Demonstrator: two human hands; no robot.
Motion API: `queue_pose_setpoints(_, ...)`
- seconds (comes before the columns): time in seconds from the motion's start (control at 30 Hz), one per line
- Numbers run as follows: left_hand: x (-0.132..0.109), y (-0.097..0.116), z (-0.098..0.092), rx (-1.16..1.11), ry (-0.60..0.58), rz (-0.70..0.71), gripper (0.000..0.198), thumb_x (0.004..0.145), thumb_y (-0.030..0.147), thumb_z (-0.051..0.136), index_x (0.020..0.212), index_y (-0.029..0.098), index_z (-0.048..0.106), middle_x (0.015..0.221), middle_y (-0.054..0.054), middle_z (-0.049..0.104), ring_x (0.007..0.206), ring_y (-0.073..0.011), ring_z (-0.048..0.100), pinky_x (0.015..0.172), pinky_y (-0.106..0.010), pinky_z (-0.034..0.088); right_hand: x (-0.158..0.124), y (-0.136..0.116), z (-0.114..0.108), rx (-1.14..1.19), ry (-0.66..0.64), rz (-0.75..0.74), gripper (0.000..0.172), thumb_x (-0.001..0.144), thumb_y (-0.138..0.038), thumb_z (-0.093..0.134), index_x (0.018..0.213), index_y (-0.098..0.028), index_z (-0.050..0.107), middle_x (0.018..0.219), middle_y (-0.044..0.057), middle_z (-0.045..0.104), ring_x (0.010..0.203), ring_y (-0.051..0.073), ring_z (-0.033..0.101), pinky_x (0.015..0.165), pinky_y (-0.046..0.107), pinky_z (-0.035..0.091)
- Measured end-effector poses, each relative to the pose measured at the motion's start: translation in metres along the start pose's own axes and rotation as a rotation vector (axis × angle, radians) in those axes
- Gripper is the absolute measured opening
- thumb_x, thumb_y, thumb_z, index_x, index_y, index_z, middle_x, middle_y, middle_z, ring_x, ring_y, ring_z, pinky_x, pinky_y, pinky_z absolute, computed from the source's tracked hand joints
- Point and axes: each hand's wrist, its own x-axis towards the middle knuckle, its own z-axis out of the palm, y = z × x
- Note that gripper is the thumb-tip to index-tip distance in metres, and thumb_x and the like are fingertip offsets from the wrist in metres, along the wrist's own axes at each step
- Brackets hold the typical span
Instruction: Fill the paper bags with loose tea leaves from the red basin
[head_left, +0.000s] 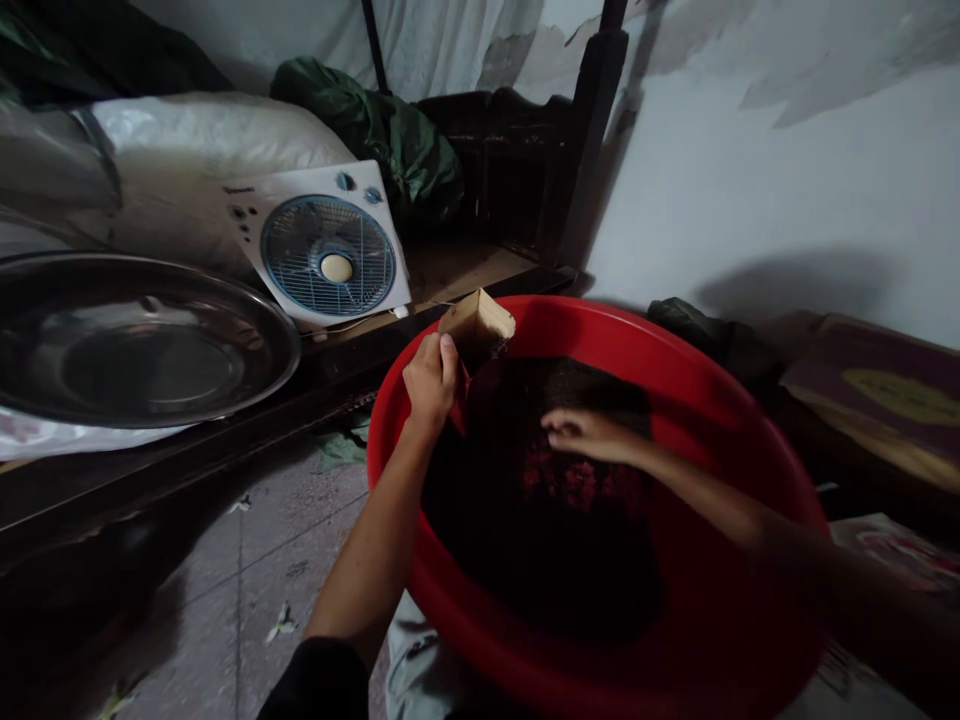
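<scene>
Over red basin (705,600), left hand (430,380) tilting box (477,328) up-right

Counted in the room
There were two hands, one red basin (675,640), one box fan (328,243), one steel tray (247,385).

**Dim room, crushed blacks, wide-angle warp**

You're shooting in low light. Brightest area is the white wall (750,200), lit softly from the upper left; a soft shadow falls across it. Red basin (675,340) interior goes near-black, contents barely readable. Your right hand (581,435) shows motion blur, left hand (430,380) is sharper. Faint glare on the steel tray (135,340). Edges bend and corners darken.
</scene>
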Motion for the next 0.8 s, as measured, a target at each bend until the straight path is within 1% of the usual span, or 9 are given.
queue_pose_setpoints(0.07, 0.001, 0.0, -0.001, 0.037, -0.027, -0.023, 0.052, 0.102, 0.054, 0.024, 0.073, 0.02, 0.049, 0.067, 0.0, 0.048, 0.061, -0.0133, 0.045, 0.06, -0.028, 0.031, -0.041, 0.029, 0.006, -0.149, -0.275, 0.124, 0.061, 0.05, -0.046, 0.085, 0.107, -0.025, 0.077, 0.122, 0.009, 0.071, 0.114, 0.037, 0.065, 0.1, 0.048, 0.05)
queue_pose_setpoints(0.1, 0.0, 0.0, -0.002, 0.061, -0.044, -0.032, 0.052, 0.102, 0.054, 0.022, 0.074, 0.02, 0.05, 0.068, -0.001, 0.048, 0.061, -0.0135, 0.046, 0.06, -0.028, 0.031, -0.062, 0.038, 0.006, -0.216, -0.384, 0.149, 0.064, 0.054, -0.046, 0.085, 0.114, -0.029, 0.075, 0.128, 0.007, 0.068, 0.12, 0.038, 0.062, 0.103, 0.048, 0.048)
queue_pose_setpoints(0.17, -0.001, 0.001, -0.002, 0.101, -0.077, -0.044, 0.052, 0.102, 0.052, 0.02, 0.076, 0.019, 0.05, 0.069, -0.001, 0.05, 0.063, -0.0141, 0.048, 0.061, -0.028, 0.033, -0.098, 0.048, 0.006, -0.262, -0.414, 0.146, 0.063, 0.065, -0.045, 0.08, 0.126, -0.033, 0.069, 0.136, 0.005, 0.064, 0.127, 0.036, 0.058, 0.107, 0.047, 0.046)
queue_pose_setpoints(0.3, 0.0, 0.006, -0.005, 0.114, -0.164, -0.02, 0.047, 0.098, 0.057, 0.027, 0.084, 0.02, 0.051, 0.077, -0.003, 0.058, 0.072, -0.0169, 0.057, 0.067, -0.028, 0.04, -0.154, 0.052, 0.019, -0.202, -0.079, 0.041, 0.06, 0.085, -0.047, 0.063, 0.141, -0.027, 0.055, 0.142, 0.009, 0.059, 0.126, 0.03, 0.06, 0.107, 0.044, 0.049)
queue_pose_setpoints(0.43, 0.008, 0.025, -0.017, 0.185, -0.347, -0.104, 0.046, 0.087, 0.065, 0.044, 0.093, 0.02, 0.052, 0.082, -0.003, 0.063, 0.074, -0.0193, 0.062, 0.068, -0.029, 0.045, -0.197, 0.053, 0.061, -0.326, 0.475, -0.059, 0.036, 0.096, -0.041, 0.048, 0.117, -0.023, 0.071, 0.109, 0.009, 0.076, 0.096, 0.023, 0.074, 0.085, 0.036, 0.062)
queue_pose_setpoints(0.53, 0.01, 0.05, -0.03, 0.321, -0.535, -0.253, 0.053, 0.081, 0.066, 0.055, 0.106, 0.02, 0.051, 0.091, -0.006, 0.066, 0.074, -0.0243, 0.067, 0.064, -0.032, 0.046, -0.215, 0.039, 0.088, -0.436, 0.776, -0.16, 0.027, 0.098, -0.03, 0.047, 0.108, -0.022, 0.071, 0.095, 0.006, 0.077, 0.083, 0.018, 0.075, 0.075, 0.029, 0.062)
queue_pose_setpoints(0.6, 0.006, 0.067, -0.036, 0.386, -0.574, -0.335, 0.059, 0.079, 0.067, 0.058, 0.114, 0.02, 0.049, 0.102, -0.009, 0.068, 0.077, -0.0276, 0.069, 0.062, -0.034, 0.048, -0.218, 0.025, 0.093, -0.474, 0.901, -0.188, 0.02, 0.096, -0.026, 0.053, 0.107, -0.022, 0.07, 0.09, 0.004, 0.076, 0.077, 0.016, 0.074, 0.069, 0.024, 0.06)
queue_pose_setpoints(0.7, -0.009, 0.085, -0.037, 0.47, -0.477, -0.423, 0.064, 0.078, 0.061, 0.065, 0.123, 0.019, 0.047, 0.119, -0.015, 0.064, 0.081, -0.0304, 0.071, 0.061, -0.036, 0.049, -0.215, 0.01, 0.087, -0.482, 1.021, -0.187, 0.015, 0.095, -0.025, 0.058, 0.101, -0.021, 0.071, 0.087, 0.004, 0.073, 0.075, 0.014, 0.073, 0.067, 0.022, 0.06)
queue_pose_setpoints(0.8, -0.027, 0.086, -0.032, 0.443, -0.415, -0.421, 0.054, 0.085, 0.046, 0.065, 0.129, 0.019, 0.047, 0.11, -0.013, 0.069, 0.08, -0.0284, 0.071, 0.059, -0.033, 0.049, -0.213, 0.011, 0.08, -0.452, 0.995, -0.191, 0.021, 0.098, -0.026, 0.052, 0.096, -0.022, 0.073, 0.085, 0.004, 0.072, 0.073, 0.013, 0.073, 0.064, 0.021, 0.06)
